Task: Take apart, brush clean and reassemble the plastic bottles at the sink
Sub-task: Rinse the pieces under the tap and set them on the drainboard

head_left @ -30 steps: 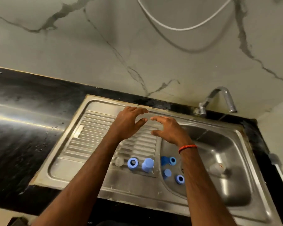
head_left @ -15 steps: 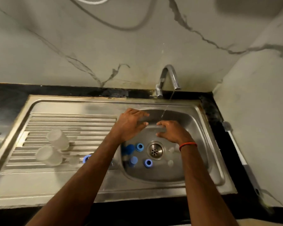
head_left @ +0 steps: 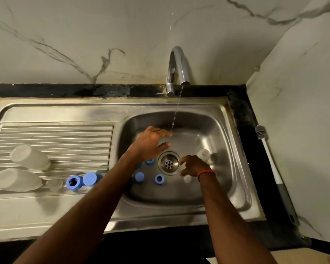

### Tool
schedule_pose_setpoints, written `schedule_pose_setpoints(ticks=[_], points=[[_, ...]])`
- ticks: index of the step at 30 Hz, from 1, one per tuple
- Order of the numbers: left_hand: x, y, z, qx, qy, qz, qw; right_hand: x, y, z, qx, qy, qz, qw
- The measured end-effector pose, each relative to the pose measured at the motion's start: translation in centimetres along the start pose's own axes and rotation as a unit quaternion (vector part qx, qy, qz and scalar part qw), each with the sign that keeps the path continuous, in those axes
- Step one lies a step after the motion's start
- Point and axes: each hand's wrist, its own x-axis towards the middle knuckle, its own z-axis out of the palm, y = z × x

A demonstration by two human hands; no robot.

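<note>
While the left hand spreads open, empty, under the stream and the right hand curls beside the drain, grip indiscernible, the bottles lie on the drainboard and running water may push the loose blue caps drainward.

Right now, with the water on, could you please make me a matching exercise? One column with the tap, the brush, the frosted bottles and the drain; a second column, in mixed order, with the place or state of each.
Things
1. tap
2. brush
3. frosted bottles
4. drain

Places or states
A. lying on their sides on the ribbed drainboard
B. between the left hand and the right hand
C. on the black counter at the right
D. a thin stream of water runs from it

Pairs: 1-D, 2-C, 3-A, 4-B
</note>
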Motion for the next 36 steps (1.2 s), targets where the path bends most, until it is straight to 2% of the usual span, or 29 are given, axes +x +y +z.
schedule_pose_setpoints(ticks=[6,10,12,15,19,22,25,26,28,30,32,34,36], points=[[0.7,-0.3,1.6,-0.012,-0.013,-0.001,1.0,2.4,2.2,3.4,-0.02,0.013,0.024,0.999],[0.5,0.0,1.4,-0.018,-0.01,-0.01,1.0,5.8,5.2,6.5,0.009,0.028,0.047,0.998],[0.6,0.2,1.1,-0.016,-0.011,-0.015,1.0,5.0,4.3,5.8,0.013,0.042,0.032,0.998],[0.8,0.2,0.7,-0.01,-0.007,-0.025,1.0,3.7,2.3,2.7,0.025,0.102,0.009,0.994],[1.5,0.9,-0.2,-0.079,0.049,-0.051,0.994,1.9,-1.7,-3.8,0.162,0.221,-0.085,0.958],[2.6,1.7,-0.7,-0.237,0.106,-0.131,0.957,0.5,-5.0,-8.0,0.19,0.317,-0.173,0.913],[3.7,2.9,-1.9,-0.429,0.136,-0.217,0.866,-0.3,-7.4,-10.3,0.144,0.393,-0.206,0.885],[4.0,3.4,-2.3,-0.482,0.136,-0.234,0.833,-0.5,-7.9,-10.6,0.123,0.411,-0.212,0.878],[4.6,4.1,-3.1,-0.546,0.153,-0.234,0.79,-0.7,-8.6,-11.1,0.1,0.438,-0.21,0.868],[5.1,4.6,-3.3,-0.57,0.174,-0.219,0.773,-0.6,-8.9,-11.4,0.092,0.462,-0.192,0.861],[5.5,4.9,-3.5,-0.57,0.19,-0.204,0.773,-0.6,-9.0,-11.8,0.103,0.46,-0.156,0.868],[6.0,5.2,-3.5,-0.565,0.197,-0.19,0.779,-0.4,-9.3,-12.1,0.203,0.405,-0.141,0.88],[6.4,5.5,-3.6,-0.562,0.2,-0.178,0.782,-0.4,-9.7,-12.4,0.312,0.337,-0.147,0.876]])
